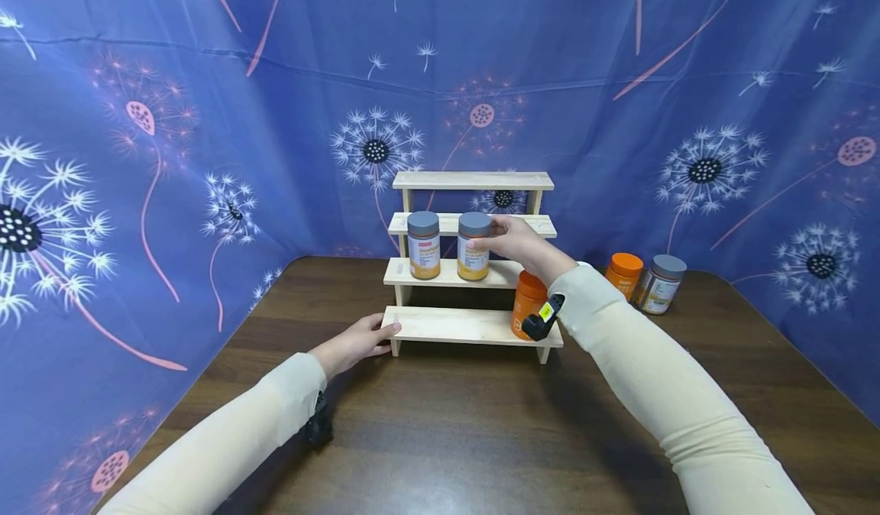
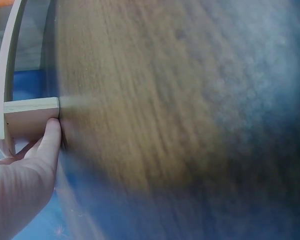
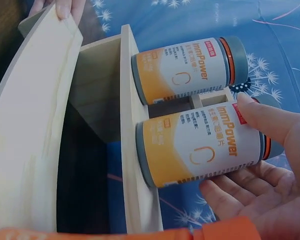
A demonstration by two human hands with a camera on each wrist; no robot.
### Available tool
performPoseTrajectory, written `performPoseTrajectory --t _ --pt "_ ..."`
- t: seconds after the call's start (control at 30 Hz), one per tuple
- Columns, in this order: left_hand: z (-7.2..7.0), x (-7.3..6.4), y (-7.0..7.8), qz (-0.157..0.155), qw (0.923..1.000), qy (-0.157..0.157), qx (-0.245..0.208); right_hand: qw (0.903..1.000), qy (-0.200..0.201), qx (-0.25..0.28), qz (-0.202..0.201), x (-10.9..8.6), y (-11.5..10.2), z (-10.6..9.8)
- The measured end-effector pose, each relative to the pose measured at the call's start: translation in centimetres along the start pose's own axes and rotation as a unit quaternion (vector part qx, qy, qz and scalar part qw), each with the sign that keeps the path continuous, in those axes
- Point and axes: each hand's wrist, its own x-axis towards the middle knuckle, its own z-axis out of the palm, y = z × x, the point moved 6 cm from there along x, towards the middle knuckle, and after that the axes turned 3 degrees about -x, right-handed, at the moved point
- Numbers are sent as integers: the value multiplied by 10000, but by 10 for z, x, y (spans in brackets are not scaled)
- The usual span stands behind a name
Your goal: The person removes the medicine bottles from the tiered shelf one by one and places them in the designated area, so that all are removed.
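Observation:
A stepped wooden display rack [image 1: 454,324] with several tiers stands on the table. My left hand [image 1: 354,344] grips the left end of its lowest step, thumb on top, and fingers touch the end leg in the left wrist view. On the second step from the bottom stand two upright supplement bottles with grey lids and white-and-yellow labels. My right hand [image 1: 522,246] holds the right-hand bottle [image 3: 197,145] near its lid, thumb on one side and fingers on the other. The left-hand bottle [image 1: 424,249] stands a small gap away.
An orange bottle [image 1: 525,305] stands at the right end of the lowest step, partly behind my right wrist. Farther right on the brown table [image 1: 440,431] are an orange-lidded bottle [image 1: 624,270] and a grey-lidded bottle [image 1: 660,284]. A blue dandelion-print cloth [image 1: 289,140] hangs behind.

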Motion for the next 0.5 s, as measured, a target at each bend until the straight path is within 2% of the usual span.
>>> performPoseTrajectory --t 0.17,0.5 --pt "1 0 0 -61 10000 -12 -40 9996 -71 258 73 -2 4 2" --pt "0 -1 2 -85 10000 3 -21 9997 -30 255 -34 -2 1 1"
